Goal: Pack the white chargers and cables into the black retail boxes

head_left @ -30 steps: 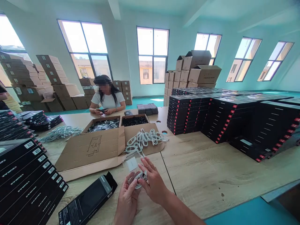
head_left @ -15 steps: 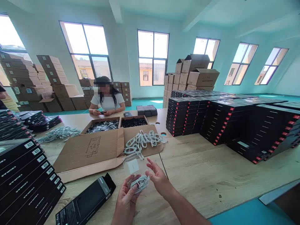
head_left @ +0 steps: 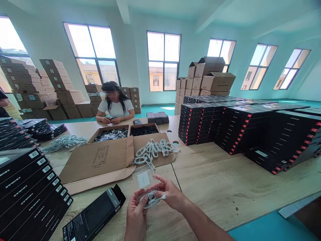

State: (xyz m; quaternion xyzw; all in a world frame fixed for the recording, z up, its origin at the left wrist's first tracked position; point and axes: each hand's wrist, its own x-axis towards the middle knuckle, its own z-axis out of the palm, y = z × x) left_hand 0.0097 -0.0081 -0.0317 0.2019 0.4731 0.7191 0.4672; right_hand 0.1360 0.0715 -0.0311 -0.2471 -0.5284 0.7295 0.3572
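Observation:
Low in front of me, my left hand (head_left: pixel 137 206) grips a clear plastic tray (head_left: pixel 135 177) from below, its thumb lying over a coiled white cable (head_left: pixel 151 201). A white rectangular piece (head_left: pixel 143 179) shows in the tray's upper part. My right hand (head_left: pixel 172 194) has come in from the right, with its thumb and fingers closed on the coil near a free cable end. To the left on the table lies a black box (head_left: pixel 95 212) with its end flap up. More white cables (head_left: pixel 155 149) lie tangled on cardboard just beyond the tray.
A flattened cardboard flap (head_left: pixel 100 160) extends from a carton holding silvery packets (head_left: pixel 111 135) and small black parts (head_left: pixel 142 130). Stacks of black boxes stand left (head_left: pixel 27 197) and right (head_left: pixel 243 130). Across the table (head_left: pixel 213 177) sits another person (head_left: pixel 115 105), hands together.
My right hand has moved left and down onto the coiled cable, where before it hovered apart with its fingers spread. The left hand keeps its hold on the tray.

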